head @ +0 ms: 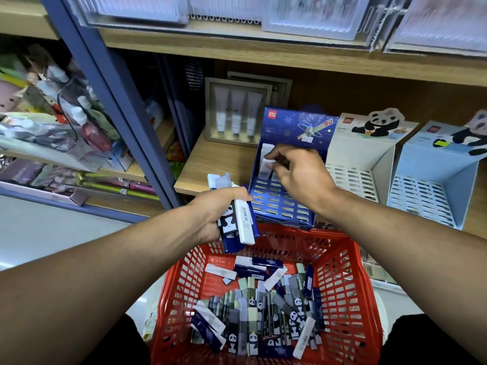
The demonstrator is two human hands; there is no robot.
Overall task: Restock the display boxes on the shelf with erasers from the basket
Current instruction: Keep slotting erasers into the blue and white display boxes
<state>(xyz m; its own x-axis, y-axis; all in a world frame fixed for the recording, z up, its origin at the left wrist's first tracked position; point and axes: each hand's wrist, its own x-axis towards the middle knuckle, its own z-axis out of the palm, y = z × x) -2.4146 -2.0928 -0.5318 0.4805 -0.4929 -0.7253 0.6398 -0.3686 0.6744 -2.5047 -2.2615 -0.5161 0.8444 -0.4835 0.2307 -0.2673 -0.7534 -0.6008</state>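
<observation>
— where are your hands?
— my right hand pinches a white eraser at the far slots of the blue display box on the shelf. my left hand grips a bundle of erasers.
— the rest?
— in the red basket, near me.

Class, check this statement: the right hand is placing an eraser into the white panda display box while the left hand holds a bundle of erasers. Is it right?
Wrong box. The head view shows the right hand placing the eraser into the dark blue cardboard display box; the left hand holds the bundle of erasers.
</observation>
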